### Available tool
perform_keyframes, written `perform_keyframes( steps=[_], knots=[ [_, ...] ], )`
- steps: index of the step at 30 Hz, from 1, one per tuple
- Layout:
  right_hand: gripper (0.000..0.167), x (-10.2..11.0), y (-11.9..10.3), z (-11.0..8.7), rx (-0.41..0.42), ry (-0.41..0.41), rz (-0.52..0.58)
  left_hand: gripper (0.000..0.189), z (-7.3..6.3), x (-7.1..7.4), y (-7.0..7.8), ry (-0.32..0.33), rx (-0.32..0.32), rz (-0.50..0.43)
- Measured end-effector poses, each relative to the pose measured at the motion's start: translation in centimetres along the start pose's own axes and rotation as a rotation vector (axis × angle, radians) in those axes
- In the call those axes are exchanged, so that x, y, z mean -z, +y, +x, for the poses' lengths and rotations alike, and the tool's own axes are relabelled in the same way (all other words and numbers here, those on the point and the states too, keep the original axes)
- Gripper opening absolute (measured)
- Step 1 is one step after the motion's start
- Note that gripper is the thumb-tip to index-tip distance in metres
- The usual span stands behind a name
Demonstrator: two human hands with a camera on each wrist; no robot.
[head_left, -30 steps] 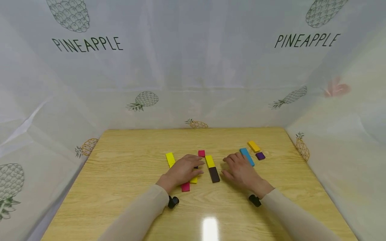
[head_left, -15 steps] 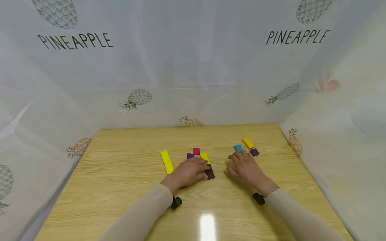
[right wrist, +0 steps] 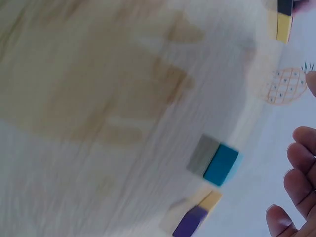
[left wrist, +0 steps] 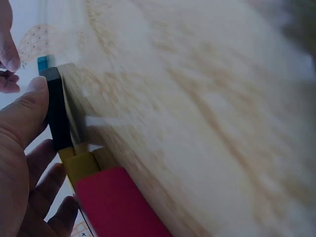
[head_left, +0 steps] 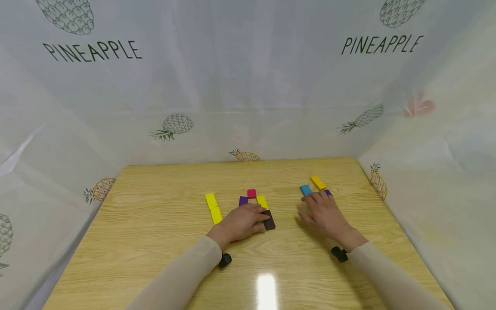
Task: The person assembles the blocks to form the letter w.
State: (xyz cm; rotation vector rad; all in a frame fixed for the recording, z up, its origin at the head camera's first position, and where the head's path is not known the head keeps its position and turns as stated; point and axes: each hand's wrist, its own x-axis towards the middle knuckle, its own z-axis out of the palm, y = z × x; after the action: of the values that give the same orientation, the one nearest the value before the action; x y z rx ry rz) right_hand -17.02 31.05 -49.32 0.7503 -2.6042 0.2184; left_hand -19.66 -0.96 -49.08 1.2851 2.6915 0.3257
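Palm down, my left hand (head_left: 241,221) reaches over a cluster of small flat blocks, its fingertips at the black block (head_left: 269,220). In the left wrist view the thumb lies against that block's side, and a red block (left wrist: 118,202) stands closest to the camera. A yellow block (head_left: 262,202) joins the black one at its far end; a purple block (head_left: 243,201) shows past the knuckles. On the right, my right hand (head_left: 325,214) is held over the blue block (head_left: 305,190), with fingers loosely bent and nothing gripped. It hides much of the blue block and part of another purple block (head_left: 328,192).
Two yellow blocks (head_left: 213,208) lie end to end left of the cluster. A small red block (head_left: 252,193) sits behind it. An orange-yellow block (head_left: 318,182) lies beyond the right hand. A pineapple-print curtain (head_left: 248,86) surrounds the wooden table (head_left: 155,241).
My left hand has moved right, onto the black block, uncovering the two yellow blocks at left. My right hand has shifted over the blue block and towards the purple one. The head view has tilted slightly.
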Motion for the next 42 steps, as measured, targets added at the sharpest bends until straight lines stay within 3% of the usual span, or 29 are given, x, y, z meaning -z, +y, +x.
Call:
perform_keyframes(
  steps=[12,20,31,42],
  knots=[
    [0.037,1.7,3.3,-1.5,-0.169,-0.006,0.012,0.05,-0.2,-0.4,-0.5,0.011,-0.032,0.023],
    [0.042,2.5,5.6,-2.0,-0.257,-0.07,-0.019,0.053,-0.1,-0.4,-0.6,-0.004,-0.032,0.042],
    [0.048,2.0,8.4,-2.0,-0.219,-0.162,-0.042,0.053,-0.1,-0.4,-0.5,-0.022,-0.008,0.038],
    [0.044,1.5,8.9,-1.7,-0.225,-0.255,-0.03,0.053,0.0,-0.5,-0.5,-0.023,-0.001,0.04]
  ],
)
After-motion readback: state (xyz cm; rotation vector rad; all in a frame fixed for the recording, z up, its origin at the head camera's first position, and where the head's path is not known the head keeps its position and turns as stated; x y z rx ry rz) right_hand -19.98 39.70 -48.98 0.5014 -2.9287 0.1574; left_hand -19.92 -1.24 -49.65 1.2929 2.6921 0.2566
